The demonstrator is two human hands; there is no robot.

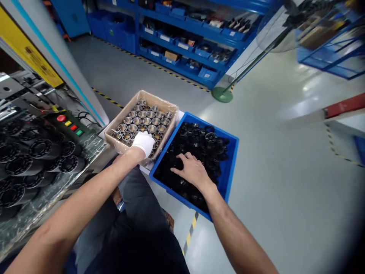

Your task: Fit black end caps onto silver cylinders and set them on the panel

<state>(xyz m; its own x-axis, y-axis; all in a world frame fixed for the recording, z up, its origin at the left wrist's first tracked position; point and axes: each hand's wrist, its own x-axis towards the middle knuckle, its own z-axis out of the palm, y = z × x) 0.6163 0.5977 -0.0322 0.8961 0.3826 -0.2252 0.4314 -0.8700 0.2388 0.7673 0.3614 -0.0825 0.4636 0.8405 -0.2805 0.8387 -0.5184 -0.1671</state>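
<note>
My left hand, in a white glove, is closed over the near side of a plastic-lined cardboard box. Rows of round metal rings stand in the box; whatever the gloved fingers hold is hidden beneath them. Bare, my right hand is inside a blue plastic bin to the right of the box. Its thumb and fingers are curved round a dark, rounded black part. Loose black ring-shaped parts are heaped around that hand.
On the left, black cylindrical parts are stacked on a machine bench beside a green control panel with coloured buttons. Blue shelves with small bins stand at the back. A green round stand base rests on the floor.
</note>
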